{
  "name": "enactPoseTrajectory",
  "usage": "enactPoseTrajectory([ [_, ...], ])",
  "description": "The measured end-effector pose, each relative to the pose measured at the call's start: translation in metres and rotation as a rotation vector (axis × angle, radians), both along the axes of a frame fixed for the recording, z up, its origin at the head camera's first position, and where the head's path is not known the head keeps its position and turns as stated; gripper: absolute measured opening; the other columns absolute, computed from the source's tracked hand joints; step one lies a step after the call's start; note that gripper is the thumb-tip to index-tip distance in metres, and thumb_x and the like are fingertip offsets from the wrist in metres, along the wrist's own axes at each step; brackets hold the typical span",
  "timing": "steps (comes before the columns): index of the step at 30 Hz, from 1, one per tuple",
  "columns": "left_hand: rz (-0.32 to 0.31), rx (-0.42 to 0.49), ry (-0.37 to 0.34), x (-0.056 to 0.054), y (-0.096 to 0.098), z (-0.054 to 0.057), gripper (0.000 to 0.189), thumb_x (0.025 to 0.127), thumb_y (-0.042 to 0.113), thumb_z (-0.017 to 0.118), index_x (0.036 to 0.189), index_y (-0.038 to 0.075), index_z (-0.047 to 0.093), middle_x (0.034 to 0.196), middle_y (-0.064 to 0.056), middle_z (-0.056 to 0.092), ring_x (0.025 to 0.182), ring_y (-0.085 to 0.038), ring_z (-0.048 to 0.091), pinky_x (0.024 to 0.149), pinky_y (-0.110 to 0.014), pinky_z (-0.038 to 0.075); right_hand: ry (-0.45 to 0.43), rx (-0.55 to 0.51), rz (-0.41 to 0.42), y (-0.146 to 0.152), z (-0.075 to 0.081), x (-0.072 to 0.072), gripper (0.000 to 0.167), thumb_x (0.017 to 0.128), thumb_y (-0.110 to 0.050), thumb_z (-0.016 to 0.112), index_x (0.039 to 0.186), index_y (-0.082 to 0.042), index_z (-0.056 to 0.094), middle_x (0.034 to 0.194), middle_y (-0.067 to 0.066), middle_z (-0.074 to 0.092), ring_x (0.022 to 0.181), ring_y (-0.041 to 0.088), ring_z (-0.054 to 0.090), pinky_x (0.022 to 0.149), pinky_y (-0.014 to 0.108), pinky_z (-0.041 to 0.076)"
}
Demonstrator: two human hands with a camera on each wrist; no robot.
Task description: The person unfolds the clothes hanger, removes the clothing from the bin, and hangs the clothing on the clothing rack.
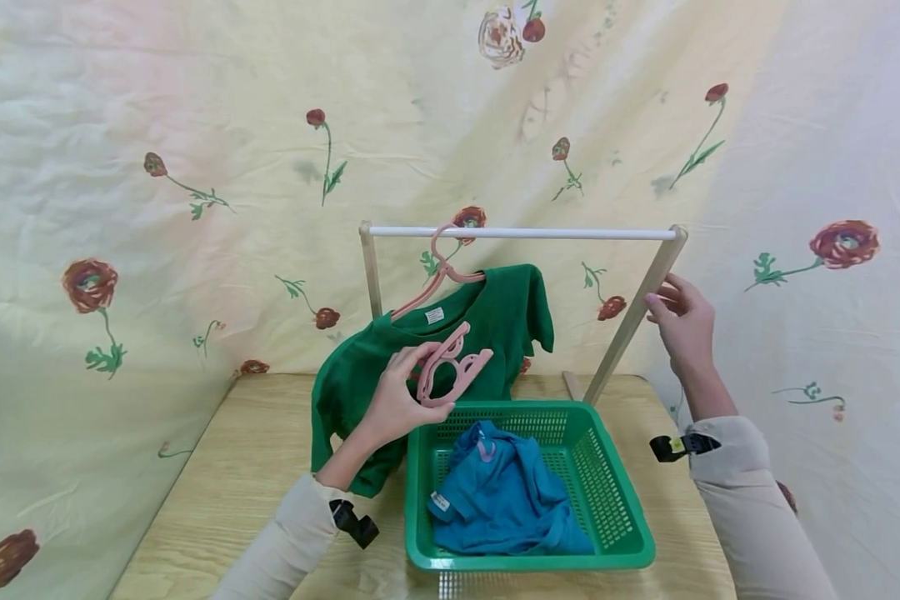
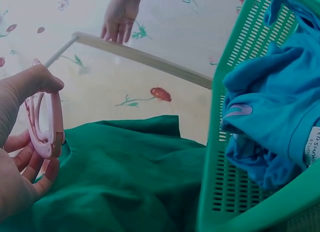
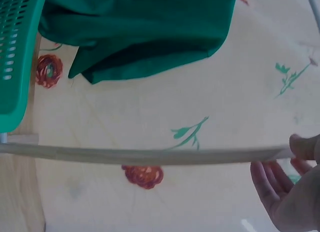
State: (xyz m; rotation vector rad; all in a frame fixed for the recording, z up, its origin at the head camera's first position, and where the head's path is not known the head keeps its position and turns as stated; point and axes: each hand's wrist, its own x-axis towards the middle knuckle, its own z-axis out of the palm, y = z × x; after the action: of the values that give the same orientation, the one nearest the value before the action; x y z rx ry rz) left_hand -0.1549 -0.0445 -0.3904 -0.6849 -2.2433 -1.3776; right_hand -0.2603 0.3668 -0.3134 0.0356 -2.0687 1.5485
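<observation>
"Head view, please: how does the left hand (image 1: 397, 400) stand on your screen?"

"From my end I see it clamped on a pink folding hanger (image 1: 471, 375), thumb on one side of it and fingers on the other."

"And the right hand (image 1: 686, 321)?"

"I have it at the far right, thumb and fingers closed lightly against the right post of the clothes rack (image 1: 633, 321), below the white bar (image 1: 555, 234)."

"How does the hanger look?"

"Folded up. Its two arms run side by side with a gap between them, and I see a rounded opening in the middle. It's held in the air above the basket's far left corner, in front of the green shirt (image 1: 498, 312)."

"What carries that shirt?"

"A second pink hanger (image 1: 444, 268), hooked over the bar on its left part. Nearer me, the green basket (image 1: 532, 562) sits on the wooden table (image 1: 270, 467), with a crumpled blue shirt (image 1: 502, 500) inside, its white tag showing on the left."
</observation>
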Motion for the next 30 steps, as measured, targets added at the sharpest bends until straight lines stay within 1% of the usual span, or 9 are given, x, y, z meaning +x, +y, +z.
enactPoseTrajectory([
  [5,-0.003,0.005,0.006,-0.001,0.003,-0.002,0.077,0.074,0.017,0.089,0.143,0.011,0.056,0.126,-0.01,0.063,0.112,-0.024,0.051,0.082,-0.045,0.055,0.134,-0.064,-0.131,-0.022,0.004,0.014,0.041,0.096,-0.003,0.064,0.137,-0.002,0.06,0.103,-0.009,0.062,0.088,-0.001,0.061,0.068,0.007,0.053],
  [8,-0.008,0.011,0.002,-0.002,0.005,-0.002,0.078,0.074,0.017,0.089,0.144,0.012,0.055,0.126,-0.01,0.063,0.112,-0.024,0.051,0.083,-0.048,0.054,0.187,-0.081,-0.103,-0.038,0.006,0.027,0.038,0.096,0.001,0.064,0.133,0.003,0.061,0.1,-0.008,0.063,0.087,0.0,0.061,0.068,0.008,0.054],
  [10,-0.008,0.017,0.001,-0.003,0.006,-0.003,0.078,0.074,0.017,0.089,0.144,0.011,0.055,0.126,-0.01,0.063,0.112,-0.025,0.051,0.083,-0.051,0.054,0.194,-0.073,-0.047,-0.049,0.004,0.033,0.037,0.096,0.001,0.064,0.133,0.004,0.06,0.099,-0.007,0.064,0.087,0.002,0.061,0.069,0.009,0.055],
  [13,-0.006,0.026,0.012,-0.004,0.008,-0.004,0.077,0.074,0.017,0.089,0.143,0.01,0.056,0.126,-0.01,0.063,0.112,-0.025,0.052,0.082,-0.048,0.054,0.199,-0.059,0.068,-0.067,-0.001,0.044,0.033,0.097,0.001,0.065,0.13,0.003,0.062,0.099,-0.006,0.067,0.087,0.004,0.063,0.07,0.012,0.056],
  [17,-0.003,0.037,0.012,-0.006,0.012,-0.006,0.075,0.075,0.018,0.088,0.143,0.011,0.056,0.126,-0.01,0.062,0.113,-0.025,0.053,0.082,-0.049,0.053,0.181,-0.015,0.235,-0.09,-0.016,0.053,0.031,0.098,-0.003,0.066,0.129,-0.001,0.064,0.102,-0.004,0.07,0.091,0.008,0.068,0.073,0.016,0.059],
  [19,0.001,0.039,0.011,-0.007,0.013,-0.006,0.075,0.075,0.019,0.088,0.143,0.011,0.056,0.126,-0.01,0.062,0.113,-0.024,0.053,0.083,-0.05,0.053,0.158,0.005,0.326,-0.102,-0.023,0.06,0.032,0.099,-0.005,0.065,0.13,0.0,0.063,0.106,0.001,0.071,0.094,0.008,0.069,0.075,0.019,0.06],
  [22,0.017,0.039,0.024,-0.007,0.015,-0.007,0.074,0.075,0.02,0.088,0.142,0.012,0.057,0.125,-0.009,0.063,0.113,-0.024,0.054,0.083,-0.045,0.053,0.116,0.054,0.44,-0.117,-0.032,0.069,0.034,0.101,-0.009,0.063,0.134,0.0,0.06,0.114,0.012,0.07,0.099,0.005,0.069,0.079,0.022,0.06],
  [25,0.029,0.042,0.042,-0.006,0.015,-0.006,0.073,0.075,0.02,0.088,0.141,0.011,0.057,0.124,-0.01,0.063,0.112,-0.025,0.054,0.082,-0.041,0.054,0.085,0.088,0.532,-0.131,-0.041,0.078,0.035,0.102,-0.008,0.061,0.136,0.0,0.059,0.119,0.026,0.066,0.102,0.001,0.068,0.081,0.021,0.06],
  [30,0.048,0.05,0.056,-0.006,0.015,-0.006,0.071,0.075,0.02,0.088,0.139,0.011,0.058,0.123,-0.01,0.063,0.111,-0.025,0.055,0.081,-0.035,0.053,0.062,0.131,0.628,-0.15,-0.049,0.089,0.035,0.102,-0.006,0.06,0.137,0.001,0.058,0.119,0.03,0.066,0.1,0.0,0.069,0.082,0.028,0.062],
])
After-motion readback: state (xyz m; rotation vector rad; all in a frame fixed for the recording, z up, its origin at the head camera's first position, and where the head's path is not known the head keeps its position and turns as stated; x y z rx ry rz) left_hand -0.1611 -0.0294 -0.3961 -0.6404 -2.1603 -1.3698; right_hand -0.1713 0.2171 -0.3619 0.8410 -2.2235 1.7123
